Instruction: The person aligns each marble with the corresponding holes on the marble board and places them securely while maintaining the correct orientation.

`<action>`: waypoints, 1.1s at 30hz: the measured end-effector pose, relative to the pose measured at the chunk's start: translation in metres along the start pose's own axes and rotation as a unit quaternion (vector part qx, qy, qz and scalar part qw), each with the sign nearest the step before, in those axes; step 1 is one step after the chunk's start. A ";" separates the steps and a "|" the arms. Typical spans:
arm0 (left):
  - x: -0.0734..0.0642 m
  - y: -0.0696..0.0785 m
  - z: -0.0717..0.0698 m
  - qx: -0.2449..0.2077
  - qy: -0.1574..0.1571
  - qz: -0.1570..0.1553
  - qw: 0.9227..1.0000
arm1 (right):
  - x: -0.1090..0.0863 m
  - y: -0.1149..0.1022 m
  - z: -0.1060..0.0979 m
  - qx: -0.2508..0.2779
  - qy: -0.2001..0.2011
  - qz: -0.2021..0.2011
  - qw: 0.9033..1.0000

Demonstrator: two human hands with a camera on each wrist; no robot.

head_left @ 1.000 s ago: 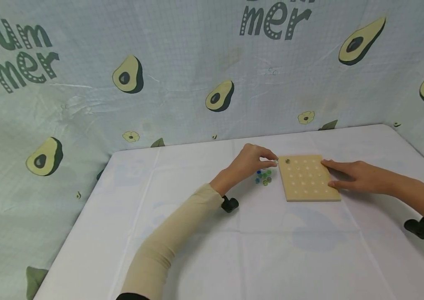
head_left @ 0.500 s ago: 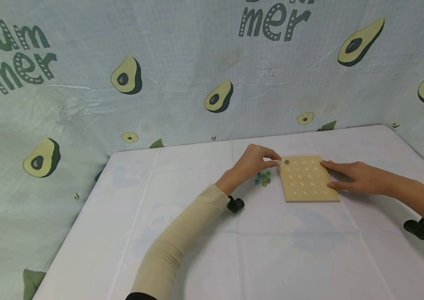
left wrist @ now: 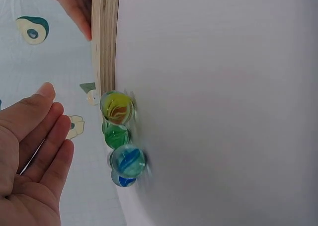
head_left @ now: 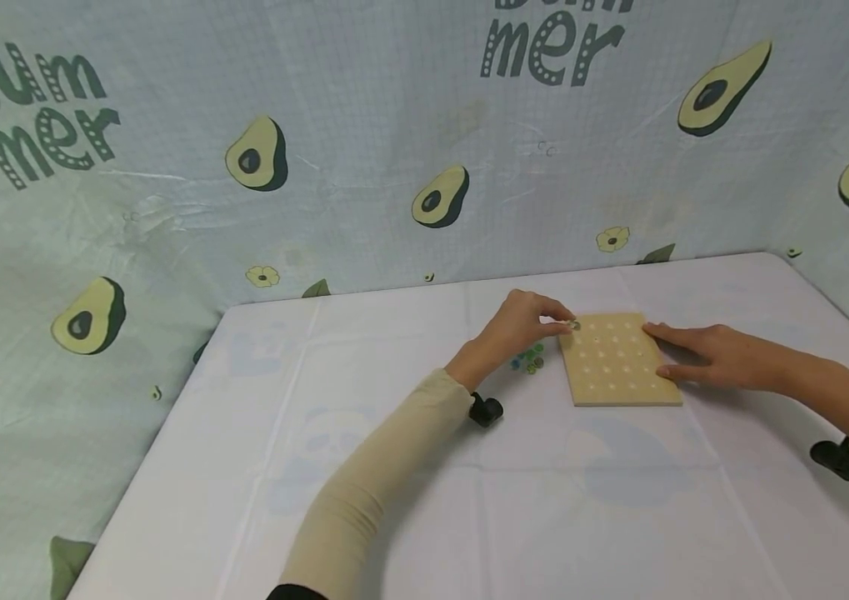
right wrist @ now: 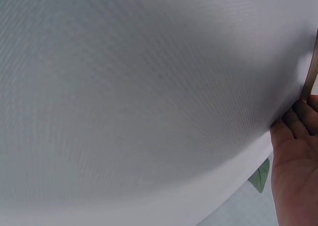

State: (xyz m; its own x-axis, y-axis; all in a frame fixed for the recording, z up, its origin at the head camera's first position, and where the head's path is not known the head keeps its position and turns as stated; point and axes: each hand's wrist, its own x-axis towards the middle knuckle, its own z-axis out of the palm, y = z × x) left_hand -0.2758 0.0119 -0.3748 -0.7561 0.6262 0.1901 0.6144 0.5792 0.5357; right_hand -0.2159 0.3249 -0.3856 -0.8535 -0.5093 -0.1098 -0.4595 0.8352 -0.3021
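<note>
A pale wooden board (head_left: 628, 398) with rows of light dimples lies on the table. At its back left corner, my left hand (head_left: 520, 327) pinches a small marble that its fingertips now mostly hide. Right at those fingertips, a dark-tinted marble (head_left: 576, 325) shows on the board. Several loose glass marbles sit beside the board's left edge; the left wrist view shows a yellow-brown marble (left wrist: 117, 108), a green marble (left wrist: 117, 136) and a blue-swirled marble (left wrist: 128, 161). My right hand (head_left: 716, 354) rests against the board's right edge, thumb and fingers extended.
A white cloth (head_left: 424, 517) with faint printed shapes covers the table. Behind it hangs a pale curtain (head_left: 349, 167) printed with avocados and lettering. Dark wrist cameras are strapped below both hands.
My left hand has moved right with its marble, from just off the board's left edge to over the back left corner. The right hand has stayed at the board's right edge.
</note>
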 end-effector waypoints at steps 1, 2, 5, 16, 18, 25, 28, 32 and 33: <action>0.001 0.001 0.001 0.002 0.000 0.000 1.000 | 0.000 0.000 0.000 0.000 0.001 -0.003 1.000; 0.002 0.001 0.001 0.003 0.000 0.000 1.000 | 0.000 0.000 0.000 -0.001 0.001 -0.004 1.000; 0.004 0.002 0.003 0.000 0.002 -0.005 1.000 | -0.001 0.000 0.000 -0.003 0.001 -0.008 1.000; 0.013 0.003 0.011 -0.029 0.014 -0.036 0.999 | 0.001 0.001 0.001 -0.015 -0.004 -0.005 1.000; 0.015 0.004 0.012 -0.041 0.018 -0.043 0.998 | 0.001 0.001 0.001 -0.016 -0.003 -0.007 1.000; 0.023 0.010 0.015 -0.090 0.030 -0.070 0.993 | 0.000 0.002 0.000 -0.013 0.002 -0.013 1.000; 0.024 0.010 0.015 -0.094 0.031 -0.073 0.992 | 0.000 0.003 -0.001 -0.012 0.003 -0.017 1.000; 0.024 0.009 0.015 -0.115 0.036 -0.085 0.989 | 0.000 0.003 -0.001 -0.014 0.003 -0.021 1.000; 0.024 0.009 0.015 -0.122 0.038 -0.090 0.988 | 0.000 0.003 -0.001 -0.014 0.003 -0.021 1.000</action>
State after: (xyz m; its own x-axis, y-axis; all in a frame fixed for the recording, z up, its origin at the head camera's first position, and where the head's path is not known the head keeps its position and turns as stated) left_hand -0.2848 0.0398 -0.3778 -0.8685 0.4782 0.1304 0.4033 0.5287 0.7469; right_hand -0.2177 0.3275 -0.3854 -0.8344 -0.5435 -0.0919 -0.5024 0.8184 -0.2789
